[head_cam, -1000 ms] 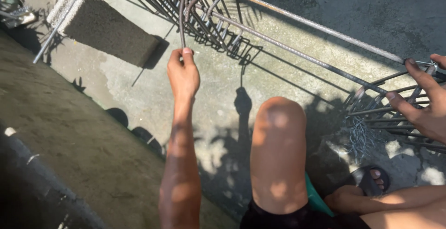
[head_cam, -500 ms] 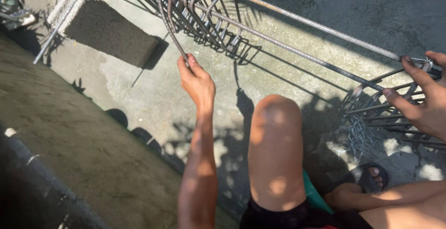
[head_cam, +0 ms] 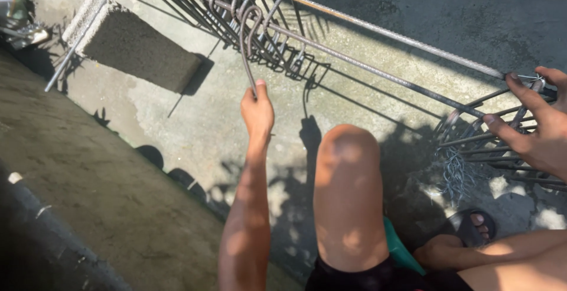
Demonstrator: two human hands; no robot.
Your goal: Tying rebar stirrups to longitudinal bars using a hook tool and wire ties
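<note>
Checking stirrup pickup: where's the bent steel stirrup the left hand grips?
Head view, upper centre-left: the stirrup rises from the left hand to the long rebars, right of the concrete block.

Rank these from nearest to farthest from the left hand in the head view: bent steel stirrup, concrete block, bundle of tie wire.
1. Bent steel stirrup: gripped in the left hand, rising above it.
2. Concrete block: up and to its left.
3. Bundle of tie wire: far right, below the right hand.

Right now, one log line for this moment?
left hand: grips bent stirrup | right hand: on tied stirrups | long rebars: over concrete
</note>
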